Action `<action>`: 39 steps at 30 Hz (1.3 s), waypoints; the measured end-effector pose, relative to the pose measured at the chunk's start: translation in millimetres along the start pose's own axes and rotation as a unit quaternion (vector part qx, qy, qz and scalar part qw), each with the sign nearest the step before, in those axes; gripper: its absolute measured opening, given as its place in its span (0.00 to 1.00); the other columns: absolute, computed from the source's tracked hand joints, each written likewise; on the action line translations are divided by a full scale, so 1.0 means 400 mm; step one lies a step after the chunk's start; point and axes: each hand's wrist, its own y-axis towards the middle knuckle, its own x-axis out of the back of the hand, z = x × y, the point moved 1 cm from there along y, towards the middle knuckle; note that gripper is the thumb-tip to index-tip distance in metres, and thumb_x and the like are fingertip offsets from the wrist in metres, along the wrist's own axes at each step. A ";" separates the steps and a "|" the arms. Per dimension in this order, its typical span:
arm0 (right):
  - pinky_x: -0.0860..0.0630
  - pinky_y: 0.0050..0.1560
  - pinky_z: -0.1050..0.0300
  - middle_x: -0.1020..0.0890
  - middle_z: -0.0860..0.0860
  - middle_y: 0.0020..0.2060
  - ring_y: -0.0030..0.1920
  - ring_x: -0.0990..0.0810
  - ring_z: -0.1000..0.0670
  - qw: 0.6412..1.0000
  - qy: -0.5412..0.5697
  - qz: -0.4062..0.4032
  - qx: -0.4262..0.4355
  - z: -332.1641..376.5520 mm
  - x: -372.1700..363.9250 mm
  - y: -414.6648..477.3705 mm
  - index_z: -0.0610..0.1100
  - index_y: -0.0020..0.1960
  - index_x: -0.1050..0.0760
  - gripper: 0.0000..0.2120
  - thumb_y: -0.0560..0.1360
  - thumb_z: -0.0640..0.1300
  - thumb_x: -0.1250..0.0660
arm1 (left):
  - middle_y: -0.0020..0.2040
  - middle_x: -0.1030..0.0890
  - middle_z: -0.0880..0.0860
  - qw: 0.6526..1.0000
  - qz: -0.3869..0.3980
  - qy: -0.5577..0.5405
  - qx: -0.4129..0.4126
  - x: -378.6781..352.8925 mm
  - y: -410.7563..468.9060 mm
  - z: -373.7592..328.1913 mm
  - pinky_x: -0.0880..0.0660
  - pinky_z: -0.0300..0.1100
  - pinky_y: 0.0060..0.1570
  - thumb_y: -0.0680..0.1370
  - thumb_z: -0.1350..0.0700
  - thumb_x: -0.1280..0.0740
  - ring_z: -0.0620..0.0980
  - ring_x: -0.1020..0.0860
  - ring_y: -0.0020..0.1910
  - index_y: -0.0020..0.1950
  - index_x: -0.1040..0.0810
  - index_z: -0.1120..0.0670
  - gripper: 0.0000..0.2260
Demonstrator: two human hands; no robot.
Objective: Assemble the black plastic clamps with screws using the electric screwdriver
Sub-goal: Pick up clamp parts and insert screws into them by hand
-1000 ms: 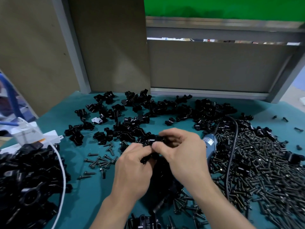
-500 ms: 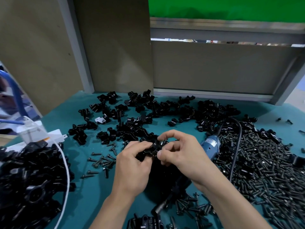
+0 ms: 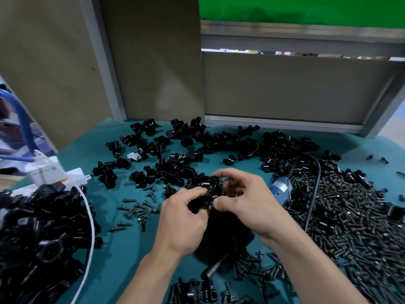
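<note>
Black plastic dominates the bench: at the far left edge a heap of finished black parts (image 3: 43, 238) sits piled up, with a white cable (image 3: 91, 227) curving over its right side. Behind it a blue hose (image 3: 24, 119) arcs down toward a white box (image 3: 47, 172). On the teal mat (image 3: 122, 249), further right, loose clamp halves (image 3: 175, 150) lie scattered toward the back wall, and a small scatter of screws (image 3: 140, 209) lies just in front of them.

At the centre the person's left hand (image 3: 184, 224) and right hand (image 3: 247, 205) meet above the mat, both pinching one black clamp (image 3: 209, 189) between thumbs and fingertips; the left thumb and forefinger are closed on its lower part, the right fingers curl over its top and right side. Whether a screw is in it I cannot tell.

Just right of the right hand lies the electric screwdriver (image 3: 281, 189), blue-bodied, flat on the mat, its black cord (image 3: 315, 194) looping over a broad pile of black screws (image 3: 350, 227) that fills the right side.
</note>
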 end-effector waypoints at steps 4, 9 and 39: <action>0.19 0.48 0.56 0.13 0.45 0.49 0.46 0.16 0.49 0.994 0.099 0.046 -0.007 -0.002 -0.017 0.003 0.47 0.58 0.19 0.18 0.75 0.27 0.31 | 0.40 0.14 0.43 0.999 0.048 -0.009 0.012 0.000 -0.009 -0.020 0.20 0.53 0.38 0.70 0.59 0.34 0.48 0.17 0.37 0.50 0.16 0.35 0.19; 0.16 0.54 0.47 0.12 0.50 0.49 0.49 0.12 0.47 0.998 0.033 0.045 -0.021 -0.014 -0.012 0.008 0.52 0.58 0.19 0.21 0.74 0.29 0.29 | 0.37 0.15 0.46 0.997 0.069 -0.013 0.023 -0.001 -0.013 -0.027 0.22 0.57 0.35 0.66 0.59 0.35 0.54 0.18 0.35 0.49 0.16 0.38 0.19; 0.18 0.48 0.58 0.15 0.44 0.43 0.43 0.18 0.50 0.988 0.105 0.101 -0.055 -0.001 0.007 -0.007 0.40 0.53 0.15 0.06 0.79 0.41 0.27 | 0.39 0.13 0.50 0.994 0.034 -0.094 0.035 0.009 -0.008 -0.020 0.20 0.65 0.42 0.65 0.60 0.33 0.57 0.16 0.38 0.59 0.26 0.42 0.24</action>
